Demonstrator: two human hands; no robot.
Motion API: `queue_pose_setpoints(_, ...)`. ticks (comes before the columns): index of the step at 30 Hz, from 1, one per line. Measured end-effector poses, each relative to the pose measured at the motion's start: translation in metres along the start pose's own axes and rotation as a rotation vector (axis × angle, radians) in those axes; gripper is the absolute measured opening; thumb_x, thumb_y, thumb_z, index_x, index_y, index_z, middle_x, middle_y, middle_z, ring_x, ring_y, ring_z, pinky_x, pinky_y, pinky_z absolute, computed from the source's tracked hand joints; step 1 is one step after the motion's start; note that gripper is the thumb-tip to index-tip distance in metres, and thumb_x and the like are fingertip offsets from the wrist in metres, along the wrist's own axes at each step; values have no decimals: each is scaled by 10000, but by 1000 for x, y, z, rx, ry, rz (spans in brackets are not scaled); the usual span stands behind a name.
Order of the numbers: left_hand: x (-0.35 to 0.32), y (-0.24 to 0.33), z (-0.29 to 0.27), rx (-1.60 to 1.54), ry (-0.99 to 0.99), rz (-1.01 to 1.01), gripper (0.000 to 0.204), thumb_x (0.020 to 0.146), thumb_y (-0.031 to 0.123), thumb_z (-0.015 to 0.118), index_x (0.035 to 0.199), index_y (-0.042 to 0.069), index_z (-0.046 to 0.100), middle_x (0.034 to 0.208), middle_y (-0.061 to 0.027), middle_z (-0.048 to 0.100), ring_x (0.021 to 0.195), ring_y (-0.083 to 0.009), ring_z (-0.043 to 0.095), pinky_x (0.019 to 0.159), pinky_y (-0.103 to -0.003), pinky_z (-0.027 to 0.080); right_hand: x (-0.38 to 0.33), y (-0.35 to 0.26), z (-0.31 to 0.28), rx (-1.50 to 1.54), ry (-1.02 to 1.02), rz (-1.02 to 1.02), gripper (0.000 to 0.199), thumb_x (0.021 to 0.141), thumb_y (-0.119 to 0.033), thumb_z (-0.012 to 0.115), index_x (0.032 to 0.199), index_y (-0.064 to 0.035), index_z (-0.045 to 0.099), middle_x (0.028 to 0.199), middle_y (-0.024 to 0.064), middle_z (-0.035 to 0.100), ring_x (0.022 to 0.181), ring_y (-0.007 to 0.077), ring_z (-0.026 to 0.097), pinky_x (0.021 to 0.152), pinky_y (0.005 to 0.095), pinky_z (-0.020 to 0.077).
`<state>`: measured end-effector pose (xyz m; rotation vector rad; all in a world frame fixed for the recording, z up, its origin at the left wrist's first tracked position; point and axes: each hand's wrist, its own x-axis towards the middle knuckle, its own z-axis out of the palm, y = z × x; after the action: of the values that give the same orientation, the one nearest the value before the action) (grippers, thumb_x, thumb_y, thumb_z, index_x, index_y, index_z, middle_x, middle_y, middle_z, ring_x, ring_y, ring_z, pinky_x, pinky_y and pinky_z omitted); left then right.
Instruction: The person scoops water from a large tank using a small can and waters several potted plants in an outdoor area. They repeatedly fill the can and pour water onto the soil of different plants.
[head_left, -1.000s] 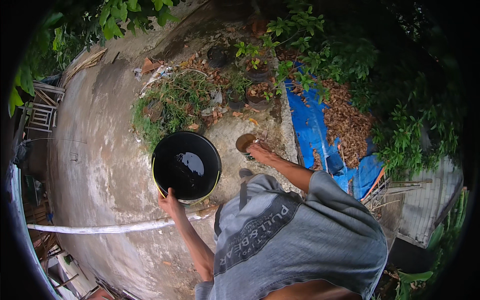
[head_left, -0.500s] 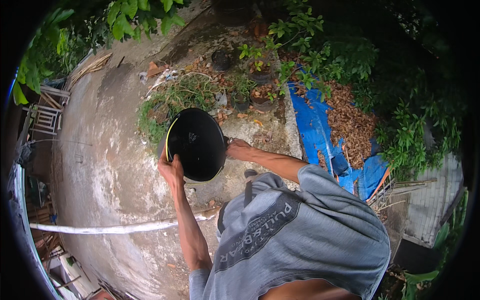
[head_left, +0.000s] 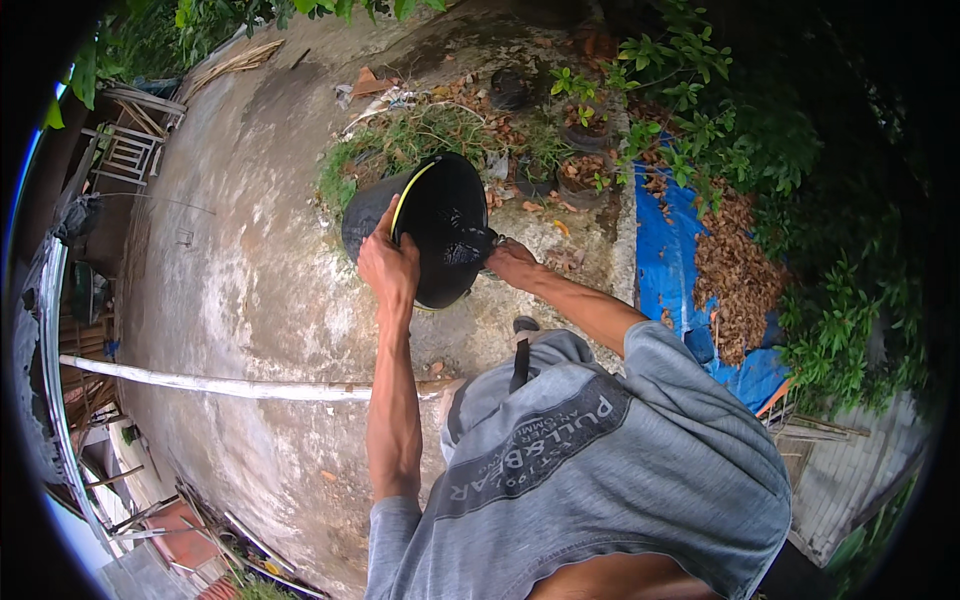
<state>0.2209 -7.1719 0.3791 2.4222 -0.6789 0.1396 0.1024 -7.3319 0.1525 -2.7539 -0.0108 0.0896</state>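
A black bucket (head_left: 425,215) with a yellow edge along its rim is held tilted in front of me, its mouth facing right and toward me. My left hand (head_left: 390,262) grips the rim on the near left side, thumb over the edge. At the right side of the mouth, my right hand (head_left: 514,262) is closed by the rim. Its fingers meet a dark, glossy lump (head_left: 478,246), which I cannot make out. Shiny streaks show on the dark inside of the bucket.
Potted plants (head_left: 585,170) and a weedy green patch (head_left: 420,135) lie beyond the bucket. At right, a blue tarp (head_left: 665,260) bears dry leaves (head_left: 740,270). A white pole (head_left: 230,387) lies across the concrete at left. Leafy branches hang at the top.
The bucket has turned, so that more of its outer left side shows. My right hand has moved in against the mouth's right edge, where the dark glossy lump now shows. The view has shifted.
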Motion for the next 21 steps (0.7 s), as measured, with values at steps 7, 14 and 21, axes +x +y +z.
queue_pose_setpoints(7,12,17,5,89,-93,-29,582,744,50,587,1283,272,576,637,-165,615,594,-330,618,859,-450,442,14,0,-19,-25,-80,84,245,806,-67,489,950,-97,684,1070,88,642,1064,243,589,906,377,443)
queue_pose_setpoints(14,19,23,18,60,-65,42,589,751,36,584,1298,254,560,539,-145,564,541,-314,603,1087,-535,306,12,6,-32,92,4,152,302,813,-29,468,1022,-90,677,1123,98,631,1094,241,580,940,376,443)
queue_pose_setpoints(21,23,24,27,-38,-74,-56,551,746,37,576,1274,194,590,583,-144,605,539,-268,611,855,-392,509,4,22,-27,78,95,153,260,813,-35,484,1008,-44,656,1063,144,627,1011,307,602,858,392,487)
